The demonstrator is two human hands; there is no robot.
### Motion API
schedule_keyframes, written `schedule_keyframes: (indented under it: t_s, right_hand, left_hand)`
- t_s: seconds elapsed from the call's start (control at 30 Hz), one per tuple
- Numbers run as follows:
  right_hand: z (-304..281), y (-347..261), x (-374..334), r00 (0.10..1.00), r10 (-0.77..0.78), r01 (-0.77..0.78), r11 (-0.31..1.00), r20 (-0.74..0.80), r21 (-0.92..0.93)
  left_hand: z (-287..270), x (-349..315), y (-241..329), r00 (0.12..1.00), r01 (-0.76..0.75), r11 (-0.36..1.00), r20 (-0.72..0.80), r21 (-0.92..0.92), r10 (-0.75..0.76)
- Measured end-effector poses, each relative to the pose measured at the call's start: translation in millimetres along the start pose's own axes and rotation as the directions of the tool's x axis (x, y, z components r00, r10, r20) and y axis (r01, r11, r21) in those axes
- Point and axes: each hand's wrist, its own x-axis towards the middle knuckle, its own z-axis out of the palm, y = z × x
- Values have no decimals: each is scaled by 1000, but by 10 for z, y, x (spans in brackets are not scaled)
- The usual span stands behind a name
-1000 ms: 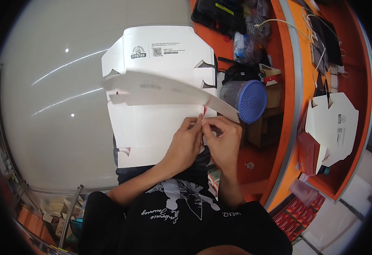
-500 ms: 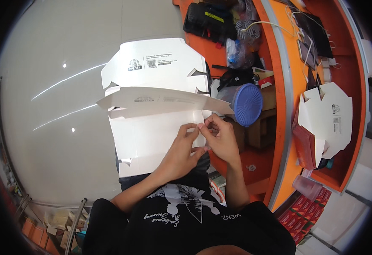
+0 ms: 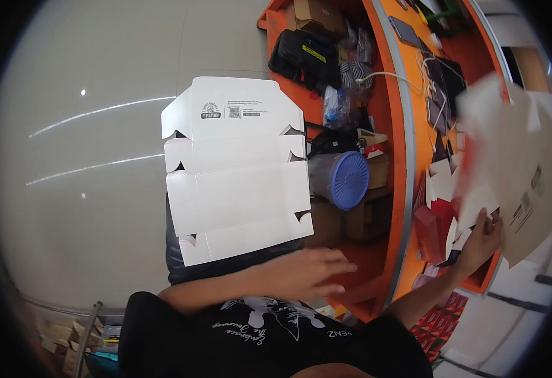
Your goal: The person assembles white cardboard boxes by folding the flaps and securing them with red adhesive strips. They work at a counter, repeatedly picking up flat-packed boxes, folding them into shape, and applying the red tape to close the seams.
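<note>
While the right hand pinches a blurry card, the left hand is empty, fingers apart. A white card lies flat.

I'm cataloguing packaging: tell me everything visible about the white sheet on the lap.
The white sheet looks like thin card, creased into panels, with notched side edges, slanted far corners and dark print on the far panel. It lies unfolded, slightly askew, on the dark-clothed lap; the left hand is near, not touching.
</note>
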Motion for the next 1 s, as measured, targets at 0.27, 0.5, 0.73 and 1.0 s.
schedule_keyframes:
  t_s: [0.27, 0.5, 0.73, 1.0]
  right_hand:
    - [-77, 965, 139, 956, 200, -258, 920, 213, 294]
    - [-261, 1618, 209, 954, 212, -148, 948, 213, -281]
    - [-168, 2012, 46, 932, 173, 29, 839, 318, -543]
    - [-58, 2493, -128, 903, 306, -21, 734, 302, -679]
  left_hand:
    - [-106, -45, -761, 955, 295, 954, 15, 61, -296]
    - [-75, -32, -865, 956, 270, 963, -115, -27, -271]
    - [-116, -50, -863, 936, 342, 936, -64, -80, -347]
    - [-94, -35, -896, 935, 335, 937, -88, -95, -343]
